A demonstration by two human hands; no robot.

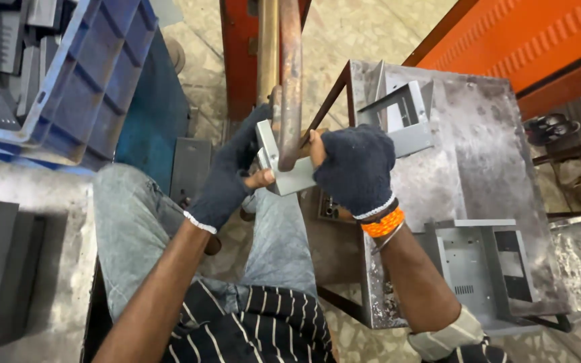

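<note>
**Both gloved hands on bent sheet part at welder arms**

Left hand [226, 176]: dark knit fingerless glove, white cuff edge. Bare fingertips pinch the left and lower edge of the bracket [284, 165]; grip closed on it.

Right hand [354, 168]: same kind of glove, orange band at the wrist. Closed over the bracket's right end; fingers hidden by the glove back.

Bracket: thin grey sheet metal, matte, folded at an angle. Held above the lap, against the rusty curved rod [290, 81], which crosses its front. A second, brassy rod [267, 47] runs beside it; both are cut off at the top.

Table [479, 134]: bare steel, mottled and scuffed. On it, two grey folded parts: one [405, 111] near the right hand, one [479, 262] perforated, nearer the elbow.

Blue ribbed plastic crate [95, 74], upper left, contents dark and hard to make out.
</note>
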